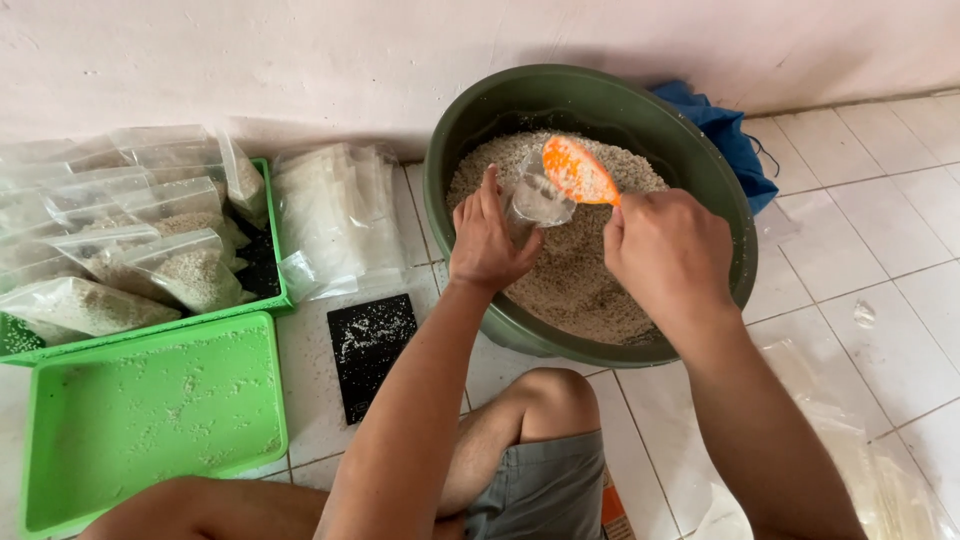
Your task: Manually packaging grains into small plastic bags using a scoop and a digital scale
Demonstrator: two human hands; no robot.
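A dark green basin (pixel 700 170) on the tiled floor holds pale grain (pixel 585 280). Over it my left hand (pixel 488 240) grips a small clear plastic bag (pixel 538 200) with its mouth up. My right hand (pixel 668 252) holds an orange scoop (pixel 578 172), its bowl at the bag's mouth and covered with grains. Both hands hover above the grain inside the basin.
A green tray (pixel 270 260) at left is packed with filled clear bags (pixel 165 265). A second green tray (pixel 150 410) in front has scattered grains. A stack of unfilled bags (pixel 335 215), a black slab (pixel 368 345), a blue cloth (pixel 735 140) and my bent knee (pixel 545 395) surround the basin.
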